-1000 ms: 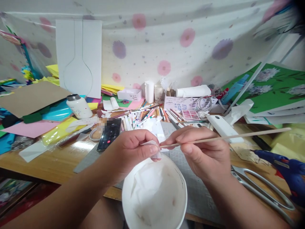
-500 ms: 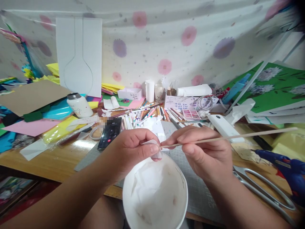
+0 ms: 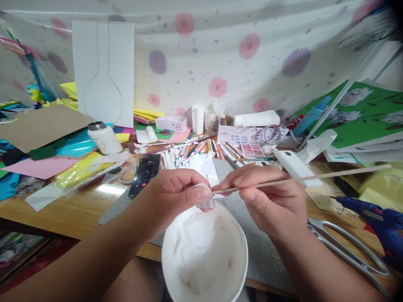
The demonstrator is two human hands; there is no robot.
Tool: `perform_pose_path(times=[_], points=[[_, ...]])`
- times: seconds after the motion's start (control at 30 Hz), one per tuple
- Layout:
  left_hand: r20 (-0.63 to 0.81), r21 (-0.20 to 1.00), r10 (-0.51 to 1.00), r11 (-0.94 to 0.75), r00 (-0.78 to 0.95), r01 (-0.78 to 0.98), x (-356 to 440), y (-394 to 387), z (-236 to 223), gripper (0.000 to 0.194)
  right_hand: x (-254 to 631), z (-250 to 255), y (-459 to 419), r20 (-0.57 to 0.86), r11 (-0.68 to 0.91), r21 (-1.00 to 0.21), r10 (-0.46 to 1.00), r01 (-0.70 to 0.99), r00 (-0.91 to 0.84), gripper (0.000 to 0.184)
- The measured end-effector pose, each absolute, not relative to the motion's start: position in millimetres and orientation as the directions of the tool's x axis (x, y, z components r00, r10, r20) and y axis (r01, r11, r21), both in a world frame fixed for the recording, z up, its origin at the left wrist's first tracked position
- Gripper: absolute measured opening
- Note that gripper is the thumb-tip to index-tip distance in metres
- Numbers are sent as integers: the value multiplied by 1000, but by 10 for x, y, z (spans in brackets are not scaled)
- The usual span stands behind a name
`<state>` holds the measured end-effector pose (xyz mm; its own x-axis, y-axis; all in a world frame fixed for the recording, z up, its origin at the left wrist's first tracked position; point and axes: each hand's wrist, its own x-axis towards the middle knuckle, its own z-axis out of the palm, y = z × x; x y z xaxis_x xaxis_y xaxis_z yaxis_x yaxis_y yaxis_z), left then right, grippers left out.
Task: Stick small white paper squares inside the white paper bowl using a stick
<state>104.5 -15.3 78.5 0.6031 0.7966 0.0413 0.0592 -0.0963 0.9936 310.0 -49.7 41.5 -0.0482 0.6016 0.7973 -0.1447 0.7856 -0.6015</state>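
My left hand (image 3: 184, 193) pinches a small piece of thin white tissue paper (image 3: 206, 203) between thumb and fingers. In my right hand (image 3: 270, 197) is a thin wooden stick (image 3: 327, 176), gripped between thumb and fingers and pointing out to the right. The stick's left tip meets the tissue at my left fingertips; the exact contact is hidden by the thumb. Below both hands stands a white bowl-like container (image 3: 244, 251) with crumpled white paper (image 3: 192, 239) inside.
Scissors (image 3: 346, 243) and a blue glue gun (image 3: 368, 214) lie at the right. A phone (image 3: 145, 174), a white bottle (image 3: 104, 138) and coloured sheets are on the left. Many markers (image 3: 189, 151) spread across the back, before a labelled white box (image 3: 239, 133). A grey cutting mat (image 3: 261, 251) lies beneath.
The tissue in my left fingers has turned slightly and its lower edge hangs a little differently. Both hands stay almost in place, and the stick has shifted only slightly.
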Motion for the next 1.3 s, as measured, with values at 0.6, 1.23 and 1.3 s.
perform_pose_path(times=[0.6, 1.23, 1.3], points=[[85, 960, 800, -225, 594, 165, 1022, -142, 778, 21, 3103, 426, -507, 800, 785, -599, 596, -158, -70, 25], [332, 844, 785, -494, 523, 207, 1012, -111, 789, 17, 3104, 529, -532, 772, 780, -625, 618, -7, -147, 18], [333, 844, 784, -495, 523, 204, 1011, -113, 793, 17, 3103, 524, -527, 770, 778, -628, 622, -1, -140, 18]])
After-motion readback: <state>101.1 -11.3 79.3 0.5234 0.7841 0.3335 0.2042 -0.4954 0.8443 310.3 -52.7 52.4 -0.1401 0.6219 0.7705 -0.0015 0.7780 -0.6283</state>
